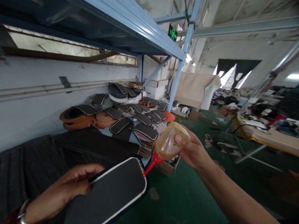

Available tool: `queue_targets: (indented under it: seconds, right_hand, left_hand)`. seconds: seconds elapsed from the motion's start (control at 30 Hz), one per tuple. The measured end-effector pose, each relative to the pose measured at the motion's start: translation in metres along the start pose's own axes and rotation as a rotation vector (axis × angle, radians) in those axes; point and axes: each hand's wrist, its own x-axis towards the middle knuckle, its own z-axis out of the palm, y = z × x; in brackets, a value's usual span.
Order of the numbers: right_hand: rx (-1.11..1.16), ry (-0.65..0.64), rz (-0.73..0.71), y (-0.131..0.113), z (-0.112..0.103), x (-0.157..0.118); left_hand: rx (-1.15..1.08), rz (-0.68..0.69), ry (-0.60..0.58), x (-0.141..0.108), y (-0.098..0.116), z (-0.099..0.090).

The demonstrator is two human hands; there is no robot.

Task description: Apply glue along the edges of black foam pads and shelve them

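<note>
A dark, round-cornered panel (114, 193) with a pale line along its edge is held low in front of me. My left hand (74, 182) grips its left edge, thumb on top. In my right hand (190, 147) is a translucent bottle of amber liquid (169, 141), tilted nozzle down. The tip of its red nozzle (153, 163) is at the panel's upper right corner, on or just over the pale line.
Similar dark panels (142, 119) lie spread over the shelf behind, some on orange-brown rolls (78, 121). Dark sheets (88, 141) lie at the left. A blue rack post (177, 84) rises beyond the bottle. A cardboard box (167, 168) stands below it. At right is a cluttered table (263, 137).
</note>
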Motion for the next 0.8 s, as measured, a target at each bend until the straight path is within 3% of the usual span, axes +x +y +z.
queue_targets:
  seconds: [0.13, 0.33, 0.53, 0.8]
  right_hand:
    - [0.01, 0.036, -0.009, 0.003, -0.004, -0.003]
    - [0.06, 0.234, -0.053, 0.012, -0.009, -0.002]
    - [0.095, 0.417, -0.091, 0.026, -0.013, 0.004]
    - [0.114, 0.484, -0.124, 0.04, -0.012, 0.001]
  left_hand:
    - [-0.213, 0.03, -0.063, -0.002, 0.003, 0.003]
    - [-0.406, 0.051, -0.04, 0.0, -0.006, 0.012]
    - [-0.517, 0.061, 0.003, 0.008, -0.018, 0.025]
    - [-0.573, 0.016, 0.068, 0.011, -0.016, 0.033]
